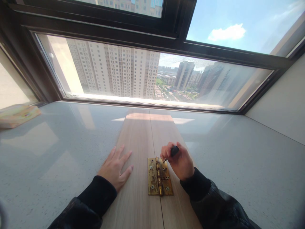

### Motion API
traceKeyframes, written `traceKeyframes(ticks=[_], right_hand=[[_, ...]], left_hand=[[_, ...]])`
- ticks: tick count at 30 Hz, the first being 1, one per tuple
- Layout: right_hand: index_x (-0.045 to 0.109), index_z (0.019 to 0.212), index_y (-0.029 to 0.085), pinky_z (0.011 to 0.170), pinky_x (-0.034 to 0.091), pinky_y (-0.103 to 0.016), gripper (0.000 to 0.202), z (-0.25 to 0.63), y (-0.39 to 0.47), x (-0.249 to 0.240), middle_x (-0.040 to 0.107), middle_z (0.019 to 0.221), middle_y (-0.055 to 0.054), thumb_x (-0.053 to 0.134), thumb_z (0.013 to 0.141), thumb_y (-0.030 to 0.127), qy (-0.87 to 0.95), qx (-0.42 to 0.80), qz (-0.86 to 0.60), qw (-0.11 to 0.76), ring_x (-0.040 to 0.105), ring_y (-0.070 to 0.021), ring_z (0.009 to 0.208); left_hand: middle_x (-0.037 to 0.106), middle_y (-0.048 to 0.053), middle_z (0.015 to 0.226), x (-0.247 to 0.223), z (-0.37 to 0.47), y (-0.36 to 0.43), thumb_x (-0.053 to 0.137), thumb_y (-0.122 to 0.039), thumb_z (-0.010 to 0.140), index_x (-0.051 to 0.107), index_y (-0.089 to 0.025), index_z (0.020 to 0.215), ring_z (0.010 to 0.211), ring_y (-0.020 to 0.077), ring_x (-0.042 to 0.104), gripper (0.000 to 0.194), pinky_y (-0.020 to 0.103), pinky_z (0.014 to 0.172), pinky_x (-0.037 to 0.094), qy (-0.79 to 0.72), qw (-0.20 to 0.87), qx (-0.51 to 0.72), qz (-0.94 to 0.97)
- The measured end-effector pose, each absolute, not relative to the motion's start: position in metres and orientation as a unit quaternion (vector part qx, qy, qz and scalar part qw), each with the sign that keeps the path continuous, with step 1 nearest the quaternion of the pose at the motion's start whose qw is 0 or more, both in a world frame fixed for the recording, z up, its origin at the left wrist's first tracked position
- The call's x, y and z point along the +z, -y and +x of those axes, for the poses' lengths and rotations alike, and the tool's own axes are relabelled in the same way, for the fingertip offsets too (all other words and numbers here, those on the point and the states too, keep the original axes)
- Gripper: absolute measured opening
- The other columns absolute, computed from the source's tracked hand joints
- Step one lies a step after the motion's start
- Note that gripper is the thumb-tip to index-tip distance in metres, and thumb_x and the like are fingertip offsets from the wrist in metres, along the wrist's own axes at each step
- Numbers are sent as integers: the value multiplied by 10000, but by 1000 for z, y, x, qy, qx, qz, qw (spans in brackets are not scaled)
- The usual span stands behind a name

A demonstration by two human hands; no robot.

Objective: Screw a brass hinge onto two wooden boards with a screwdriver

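A brass-coloured butt hinge [159, 178] lies spread flat across the seam between two pale wooden boards, the left board [133, 203] and the right board [166, 125]. Cross-head screws sit in both of its leaves. My right hand [183, 163] is closed around the black handle of a screwdriver [174, 150] above the top of the hinge's right leaf. The fingers mostly hide the shaft, so whether its tip touches a screw is hard to make out. With fingers spread, my left hand [116, 167] rests flat on the left board's outer edge.
Under the boards is a pale speckled sill [71, 159]. A dark-framed window [143, 105] borders its far side, with tall buildings outside. A pastel-coloured block [20, 116] lies at the far left, and a white wall [281, 95] rises on the right.
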State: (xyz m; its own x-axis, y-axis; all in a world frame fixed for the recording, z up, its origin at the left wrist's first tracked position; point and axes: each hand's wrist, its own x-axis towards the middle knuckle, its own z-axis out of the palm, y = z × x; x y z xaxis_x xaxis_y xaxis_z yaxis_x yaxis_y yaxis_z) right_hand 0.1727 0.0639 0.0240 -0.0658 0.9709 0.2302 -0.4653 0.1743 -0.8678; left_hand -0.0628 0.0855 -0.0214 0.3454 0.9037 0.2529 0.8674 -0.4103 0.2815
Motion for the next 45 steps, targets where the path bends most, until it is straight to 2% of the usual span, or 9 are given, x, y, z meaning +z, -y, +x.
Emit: traceKeyframes(ticks=[7,11,15,20,25,30,34,39,45], right_hand=[[519,698,204,582,285,-302,374,172,-60,22,370,540,30,429,804,551,461,575,-279,616,317,-139,537],[531,695,197,611,305,-312,312,175,-63,19,457,630,-7,484,799,488,493,535,-295,620,397,-158,605],[600,606,172,648,316,-323,433,177,-66,18,491,682,-44,443,827,510,514,500,-310,624,455,-181,692],[595,536,183,606,298,-322,596,174,-65,20,469,560,-34,301,858,589,480,543,-323,609,422,-169,593],[529,594,206,604,302,-315,562,172,-63,21,377,538,12,317,791,687,448,585,-279,616,375,-158,563],[533,672,212,595,303,-305,421,174,-64,20,411,576,13,423,805,595,456,561,-281,631,372,-148,563],[586,587,179,609,329,-312,495,177,-66,18,473,652,-27,432,806,595,483,505,-311,645,438,-156,622],[657,682,163,559,352,-303,551,178,-68,15,523,537,-20,422,784,650,461,505,-340,646,479,-145,531],[632,736,176,456,366,-280,410,173,-64,20,585,514,-21,457,835,533,455,509,-315,659,518,-146,450]], left_hand=[[412,95,1372,-24,-63,-86,452,-389,804,534,-233,1246,1286,354,289,475,503,1002,336,-536,45,196,820],[412,83,1373,-25,-63,-87,464,-383,801,535,-244,1241,1286,345,288,467,504,1005,329,-536,46,204,818],[407,90,1373,-26,-64,-87,457,-380,805,534,-240,1243,1285,345,290,466,499,1010,321,-535,42,198,820],[406,95,1372,-25,-64,-86,458,-383,805,534,-235,1244,1286,347,286,469,497,1010,322,-534,41,195,821],[407,97,1374,-24,-64,-86,453,-385,807,533,-234,1245,1284,347,291,470,502,1005,328,-534,40,193,822],[407,101,1371,-25,-64,-87,455,-384,804,532,-226,1247,1285,349,289,477,500,1013,319,-534,44,194,821],[403,89,1378,-25,-64,-87,461,-378,803,531,-241,1246,1288,344,284,469,504,1005,326,-533,47,197,821],[401,90,1381,-26,-64,-87,444,-401,813,524,-242,1253,1287,345,288,475,508,996,334,-537,43,194,820],[401,96,1379,-25,-64,-86,452,-387,808,532,-240,1246,1290,348,284,469,500,1004,326,-536,42,194,821]])
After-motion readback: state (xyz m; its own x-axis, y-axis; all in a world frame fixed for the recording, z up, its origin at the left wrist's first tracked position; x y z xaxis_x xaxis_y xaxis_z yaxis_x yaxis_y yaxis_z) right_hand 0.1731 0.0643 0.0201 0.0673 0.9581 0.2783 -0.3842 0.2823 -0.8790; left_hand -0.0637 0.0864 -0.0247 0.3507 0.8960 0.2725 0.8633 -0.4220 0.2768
